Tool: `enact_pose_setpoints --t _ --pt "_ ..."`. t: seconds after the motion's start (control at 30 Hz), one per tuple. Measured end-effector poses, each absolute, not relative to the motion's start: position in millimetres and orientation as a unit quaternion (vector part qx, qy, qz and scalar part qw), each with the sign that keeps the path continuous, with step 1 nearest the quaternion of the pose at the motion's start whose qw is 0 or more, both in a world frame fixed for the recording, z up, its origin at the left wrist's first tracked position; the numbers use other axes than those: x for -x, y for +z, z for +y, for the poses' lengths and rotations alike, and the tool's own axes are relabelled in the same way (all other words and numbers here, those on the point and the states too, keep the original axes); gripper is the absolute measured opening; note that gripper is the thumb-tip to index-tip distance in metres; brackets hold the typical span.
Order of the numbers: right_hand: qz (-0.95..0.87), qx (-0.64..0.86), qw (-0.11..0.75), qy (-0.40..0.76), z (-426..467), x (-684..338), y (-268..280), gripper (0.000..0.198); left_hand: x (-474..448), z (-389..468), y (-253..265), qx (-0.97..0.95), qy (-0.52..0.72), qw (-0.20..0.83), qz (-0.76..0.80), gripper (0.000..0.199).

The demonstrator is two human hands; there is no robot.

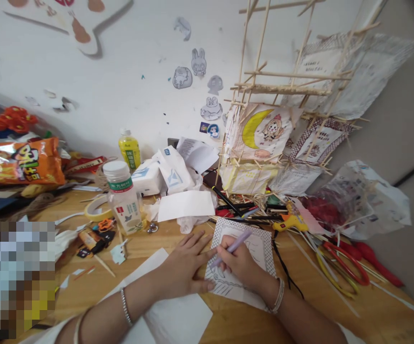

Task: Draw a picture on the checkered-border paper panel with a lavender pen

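Note:
A purple pen [233, 246] is gripped in my right hand [240, 263], its lower end near the left side of a decorated sheet [260, 239]. That sheet has a crosshatched border and line drawings, partly covered by my right hand. My left hand [183, 267] lies flat with its fingers spread, the fingertips reaching the sheet's left edge. Under my left hand and forearm are blank white sheets [181, 315]. I cannot make out the pen's tip behind my fingers.
A stick frame [281, 90] with drawn panels stands at the back right. Scissors [346, 263] and a yellow glue gun [291, 220] lie on the right. A clear bottle [122, 203], tape roll [97, 209] and tissue packs [174, 169] stand left of centre. An orange snack bag [20, 162] is far left.

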State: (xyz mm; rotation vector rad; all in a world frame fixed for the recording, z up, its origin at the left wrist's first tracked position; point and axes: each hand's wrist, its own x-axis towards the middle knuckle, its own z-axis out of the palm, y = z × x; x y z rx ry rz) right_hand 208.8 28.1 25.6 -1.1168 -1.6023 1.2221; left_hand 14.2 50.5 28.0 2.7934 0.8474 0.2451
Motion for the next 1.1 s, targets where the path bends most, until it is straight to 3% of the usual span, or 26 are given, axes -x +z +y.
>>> enact_pose_setpoints --t 0.27,1.1 --pt "-0.671 0.44 0.387 0.455 28 -206 21 0.035 -16 49 31 -0.948 0.07 0.1 0.294 0.075" --pt "-0.665 0.447 0.379 0.463 27 -209 22 0.033 -15 51 23 -0.948 0.083 0.095 0.291 0.081"
